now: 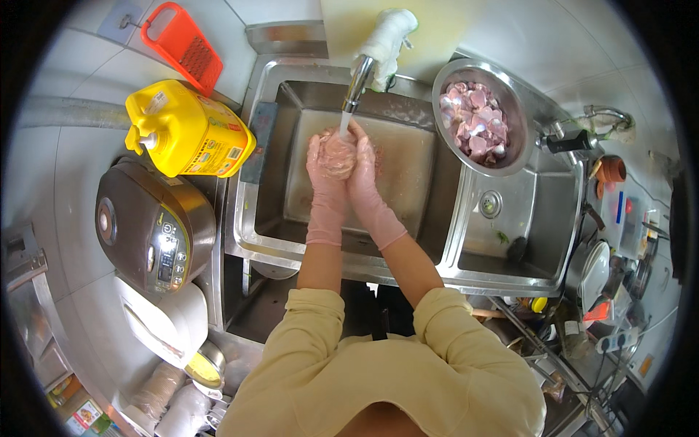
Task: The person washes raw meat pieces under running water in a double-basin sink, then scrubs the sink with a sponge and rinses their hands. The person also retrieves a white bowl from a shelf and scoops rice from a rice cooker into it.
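Pale pink gloves cover both my hands, which are cupped together over the large left sink basin. Between them sits a clump of raw pinkish meat. My left hand supports it from the left, and my right hand curves around its right side. Water runs from the chrome faucet straight onto the meat. White cloth wraps the faucet's upper part. Cloudy water and small pinkish bits lie in the basin below my hands.
A steel bowl of raw meat pieces straddles the sink's back right. The smaller basin holds green scraps and a dark scrubber. Left stand a yellow pump jug and a rice cooker. An orange grater hangs behind.
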A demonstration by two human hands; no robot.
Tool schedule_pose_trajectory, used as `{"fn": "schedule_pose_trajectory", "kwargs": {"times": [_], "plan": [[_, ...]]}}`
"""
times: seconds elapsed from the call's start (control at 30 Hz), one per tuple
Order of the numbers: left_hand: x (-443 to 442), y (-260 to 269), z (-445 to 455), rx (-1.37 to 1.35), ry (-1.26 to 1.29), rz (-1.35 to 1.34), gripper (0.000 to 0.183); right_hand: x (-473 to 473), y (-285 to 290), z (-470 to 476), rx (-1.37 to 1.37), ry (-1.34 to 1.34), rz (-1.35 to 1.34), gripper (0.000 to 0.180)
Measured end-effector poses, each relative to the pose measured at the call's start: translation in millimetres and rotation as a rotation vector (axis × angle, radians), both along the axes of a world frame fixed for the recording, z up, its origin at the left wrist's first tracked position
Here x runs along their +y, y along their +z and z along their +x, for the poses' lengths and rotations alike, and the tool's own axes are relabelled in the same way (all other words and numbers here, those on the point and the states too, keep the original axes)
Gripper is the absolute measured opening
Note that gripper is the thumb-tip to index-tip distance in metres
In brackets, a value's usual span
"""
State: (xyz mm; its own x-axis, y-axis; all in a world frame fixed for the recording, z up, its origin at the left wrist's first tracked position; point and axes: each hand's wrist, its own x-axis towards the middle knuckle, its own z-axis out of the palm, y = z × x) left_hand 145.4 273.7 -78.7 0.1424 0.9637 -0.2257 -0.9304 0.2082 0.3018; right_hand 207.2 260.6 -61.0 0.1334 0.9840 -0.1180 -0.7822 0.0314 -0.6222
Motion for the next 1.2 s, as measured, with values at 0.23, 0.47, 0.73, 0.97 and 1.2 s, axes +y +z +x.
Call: {"fn": "schedule_pose_trajectory", "kwargs": {"times": [0.23,0.47,0.73,0.97,1.2], "plan": [[8,34,7,0.946,0.218,0.160,0.026,17,9,-9,0.549,0.048,-0.146,0.042],[16,28,3,0.388,0.068,-0.024,0.034,31,19,-8,-0.673,-0.046,-0.136,0.022],[3,4,15,0.500,0.032,-0.119,0.040,12,-7,4,-0.542,-0.210,-0.006,0.023],[-69,-35,46,0.656,-0.116,-0.406,0.035,-57,-68,28,-0.332,-0.064,-0.570,0.036],[-111,-39,82,0.710,-0.170,-0.508,0.030,-107,-61,61,-0.242,-0.085,-0.749,0.037]]}}
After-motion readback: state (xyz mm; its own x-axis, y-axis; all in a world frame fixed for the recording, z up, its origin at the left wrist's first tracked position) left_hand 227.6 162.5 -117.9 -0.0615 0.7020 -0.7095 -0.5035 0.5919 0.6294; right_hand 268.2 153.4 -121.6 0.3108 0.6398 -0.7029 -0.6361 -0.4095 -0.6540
